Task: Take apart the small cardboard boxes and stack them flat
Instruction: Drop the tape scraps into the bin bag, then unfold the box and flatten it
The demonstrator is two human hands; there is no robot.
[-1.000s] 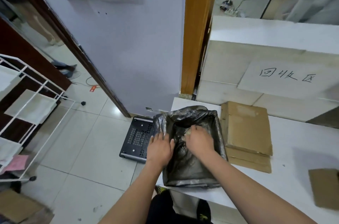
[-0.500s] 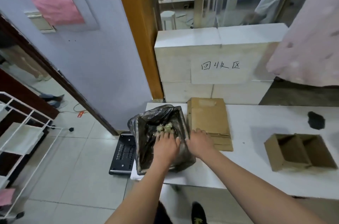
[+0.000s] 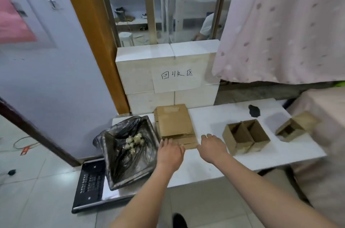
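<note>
A stack of flattened brown cardboard (image 3: 174, 125) lies on the white table (image 3: 209, 160) near its back left. Two small open boxes (image 3: 245, 137) stand side by side right of the stack, and another small box (image 3: 296, 127) lies tilted at the far right. My left hand (image 3: 169, 153) hovers with relaxed fingers just in front of the stack's near left corner. My right hand (image 3: 212, 146) is spread flat over the table between the stack and the two open boxes. Neither hand holds anything.
A bin lined with a black bag (image 3: 128, 151) holding pale scraps sits at the table's left end, over a black scale (image 3: 89, 186) on the floor. White blocks with a handwritten sign (image 3: 176, 76) stand behind the table. A pink curtain (image 3: 280, 22) hangs right.
Both hands have left the black bag and moved right, the right one past the flat stack toward the open boxes. The view has swung right and up, bringing a third box into sight.
</note>
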